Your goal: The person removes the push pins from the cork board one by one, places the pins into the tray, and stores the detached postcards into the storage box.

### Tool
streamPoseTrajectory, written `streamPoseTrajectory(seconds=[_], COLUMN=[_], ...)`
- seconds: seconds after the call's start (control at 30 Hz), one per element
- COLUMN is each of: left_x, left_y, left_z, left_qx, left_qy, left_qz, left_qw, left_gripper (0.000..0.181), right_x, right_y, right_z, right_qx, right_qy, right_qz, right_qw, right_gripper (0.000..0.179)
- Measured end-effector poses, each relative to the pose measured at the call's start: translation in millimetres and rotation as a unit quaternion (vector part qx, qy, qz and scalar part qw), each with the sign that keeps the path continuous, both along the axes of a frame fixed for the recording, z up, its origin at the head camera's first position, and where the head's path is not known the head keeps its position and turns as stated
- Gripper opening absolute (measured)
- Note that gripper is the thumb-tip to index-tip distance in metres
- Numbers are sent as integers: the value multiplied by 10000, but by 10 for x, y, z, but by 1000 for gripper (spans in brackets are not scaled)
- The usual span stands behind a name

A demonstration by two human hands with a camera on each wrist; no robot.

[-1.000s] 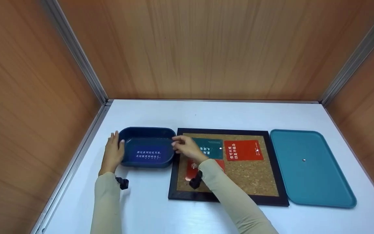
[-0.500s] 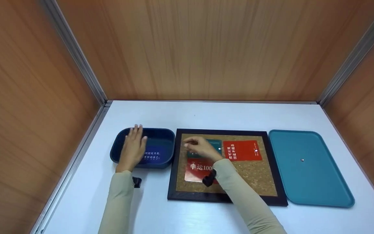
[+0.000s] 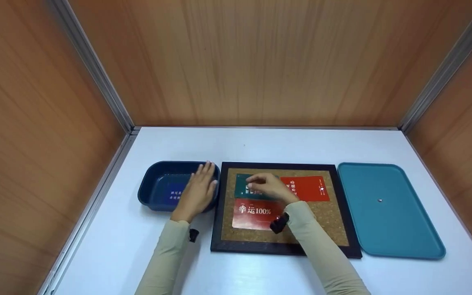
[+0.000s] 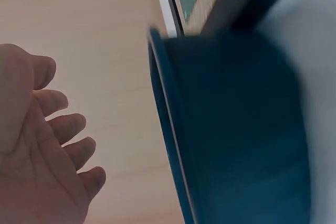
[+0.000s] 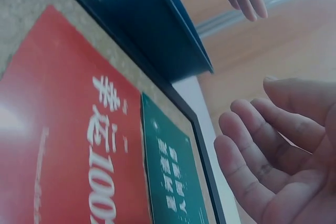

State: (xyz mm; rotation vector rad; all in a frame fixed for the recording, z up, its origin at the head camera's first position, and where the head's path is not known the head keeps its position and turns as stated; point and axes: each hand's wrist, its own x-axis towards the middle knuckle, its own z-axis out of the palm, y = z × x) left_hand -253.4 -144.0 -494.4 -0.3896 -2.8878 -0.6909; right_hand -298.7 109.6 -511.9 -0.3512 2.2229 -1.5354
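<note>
My left hand (image 3: 198, 191), fingers straight, hangs over the right part of a dark blue bin (image 3: 148, 186); in the left wrist view the hand stays apart from the bin's rim (image 4: 173, 129). A blue card (image 3: 173, 192) with white writing lies in the bin, partly hidden by that hand. My right hand (image 3: 272, 187) hovers over a green card (image 3: 242, 184) on a framed cork board (image 3: 322, 223). Its fingers are loosely bent and nothing shows between them in the right wrist view. Two red cards also lie on the board: one below the green card (image 3: 252, 219), one right of it (image 3: 307, 188).
A teal tray (image 3: 391, 229) with a tiny shiny pin (image 3: 380, 200) on it lies against the board's right side. The bin stands close to the board's left frame. Wood-grain panels (image 3: 236, 61) enclose the white table (image 3: 178, 143) at the back and sides.
My left hand has moved right, from beside the bin's left wall to over its right part. My right hand has shifted right from the bin's edge to over the green card, uncovering the lower red card.
</note>
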Motion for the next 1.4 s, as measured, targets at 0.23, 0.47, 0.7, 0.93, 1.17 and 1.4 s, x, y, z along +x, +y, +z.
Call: streamPoseTrajectory(seconds=[0.23, 0.47, 0.7, 0.93, 1.17, 1.4], left_x=[121, 255, 350, 439, 475, 508], left_y=[308, 530, 669, 781, 836, 867], left_z=[-35, -138, -236, -322, -373, -398], left_qx=[-296, -595, -804, -864, -917, -803], left_qy=[-285, -705, -706, -951, -1184, -1491], left_qz=[-413, -877, -1196, -1433, -1589, -1686], left_qw=[9983, 9919, 9870, 9813, 9759, 9710], left_gripper=[55, 57, 54, 53, 52, 51], right_x=[24, 66, 93, 149, 185, 227], right_y=[176, 356, 506, 600, 666, 788], right_z=[-33, -33, -111, -174, -229, -304], right_qx=[-35, 246, 216, 425, 628, 680], right_qy=[102, 189, 318, 396, 391, 184], right_qz=[92, 96, 159, 239, 373, 432], right_qw=[9999, 9995, 9991, 9980, 9966, 9966], right_gripper=[36, 40, 39, 37, 31, 28])
